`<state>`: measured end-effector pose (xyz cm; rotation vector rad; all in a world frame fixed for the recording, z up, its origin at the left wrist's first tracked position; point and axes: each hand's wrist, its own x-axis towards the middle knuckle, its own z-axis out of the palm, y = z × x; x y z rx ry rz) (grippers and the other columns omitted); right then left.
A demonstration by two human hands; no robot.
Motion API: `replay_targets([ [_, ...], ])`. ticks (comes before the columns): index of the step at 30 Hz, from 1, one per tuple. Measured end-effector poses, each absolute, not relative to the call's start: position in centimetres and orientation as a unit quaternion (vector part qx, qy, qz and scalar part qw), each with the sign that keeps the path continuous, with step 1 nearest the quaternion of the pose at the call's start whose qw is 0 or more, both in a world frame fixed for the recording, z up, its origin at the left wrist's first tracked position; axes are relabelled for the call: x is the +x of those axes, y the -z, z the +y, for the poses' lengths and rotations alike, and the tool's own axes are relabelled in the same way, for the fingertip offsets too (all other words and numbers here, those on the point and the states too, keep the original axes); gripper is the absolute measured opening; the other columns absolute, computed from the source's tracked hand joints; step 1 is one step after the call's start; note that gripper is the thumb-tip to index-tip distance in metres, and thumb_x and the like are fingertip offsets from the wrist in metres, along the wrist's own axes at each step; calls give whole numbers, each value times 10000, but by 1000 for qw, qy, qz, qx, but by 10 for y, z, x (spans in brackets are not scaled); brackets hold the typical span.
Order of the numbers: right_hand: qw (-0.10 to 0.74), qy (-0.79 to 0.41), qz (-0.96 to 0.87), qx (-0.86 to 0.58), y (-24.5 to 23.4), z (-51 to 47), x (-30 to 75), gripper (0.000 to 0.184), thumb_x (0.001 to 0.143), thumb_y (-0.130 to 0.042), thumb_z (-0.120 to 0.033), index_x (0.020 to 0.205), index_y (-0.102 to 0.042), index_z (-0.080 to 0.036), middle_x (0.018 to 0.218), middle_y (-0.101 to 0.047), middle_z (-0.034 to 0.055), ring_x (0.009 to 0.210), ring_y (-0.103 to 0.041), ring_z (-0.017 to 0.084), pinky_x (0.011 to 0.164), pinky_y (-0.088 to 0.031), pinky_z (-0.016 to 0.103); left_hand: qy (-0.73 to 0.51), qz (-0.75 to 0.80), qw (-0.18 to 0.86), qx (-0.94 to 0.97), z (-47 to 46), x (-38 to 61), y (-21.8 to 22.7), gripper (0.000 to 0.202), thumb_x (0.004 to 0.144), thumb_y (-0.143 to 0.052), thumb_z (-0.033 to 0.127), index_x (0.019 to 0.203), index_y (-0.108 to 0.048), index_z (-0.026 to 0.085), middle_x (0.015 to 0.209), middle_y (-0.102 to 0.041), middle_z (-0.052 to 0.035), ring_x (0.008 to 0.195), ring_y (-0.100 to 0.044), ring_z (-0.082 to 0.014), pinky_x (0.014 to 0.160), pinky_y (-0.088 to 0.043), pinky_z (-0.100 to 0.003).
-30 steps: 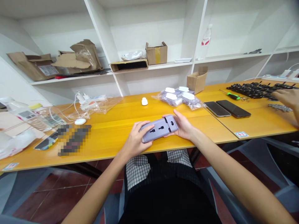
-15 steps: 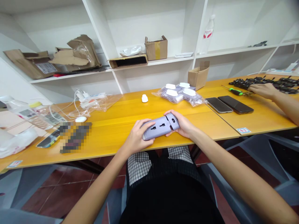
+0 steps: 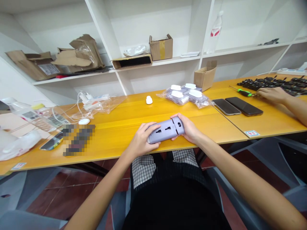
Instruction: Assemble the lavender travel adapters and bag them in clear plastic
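Note:
Both hands hold a light purple plastic case (image 3: 163, 131) just above the table's front edge. Two dark slots show on its upper face. At its right end sits a separate purple end piece (image 3: 179, 125) with a dark round hole, and a thin dark seam runs between it and the body. My left hand (image 3: 145, 138) is closed round the case's left end, fingers over the top and thumb along the near side. My right hand (image 3: 189, 129) grips the end piece, its fingers partly hidden behind it. A small white plastic piece (image 3: 149, 100) stands beyond the case.
Several bagged purple cases with white tops (image 3: 177, 94) lie at the back, beside a cardboard box (image 3: 205, 76). To the right are two phones (image 3: 243, 106), a green-black screwdriver (image 3: 244, 93), a pile of black parts (image 3: 271, 84) and another person's hand (image 3: 272, 94). Cables and bottles crowd the left.
The gap between the end piece and the case body has narrowed to a thin seam. Both hands keep their hold. The view has shifted slightly.

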<state>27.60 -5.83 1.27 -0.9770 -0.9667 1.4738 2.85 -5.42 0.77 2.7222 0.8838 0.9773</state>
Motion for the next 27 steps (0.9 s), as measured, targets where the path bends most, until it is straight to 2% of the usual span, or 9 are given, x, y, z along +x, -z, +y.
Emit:
replay_targets([
  [8,532,-612,-424,-404,-8,-59,275,329,997,-502,-526,1052,-618,-224,940,-674,81,689,-686,223,413,-621,366,-326,292,65,897,-54,28,-6,696,803,-770,234,1452,-528,303,1417,-584,-113,1262,-573,-327,1085,-497,-598],
  [27,547,-596,-420,-411,-5,-55,273,344,969,-527,-543,1030,-633,-221,894,-632,69,668,-659,223,369,-598,362,-337,275,59,899,-52,28,-4,714,785,-795,223,1445,-533,306,1409,-584,-107,1255,-585,-317,1075,-509,-569],
])
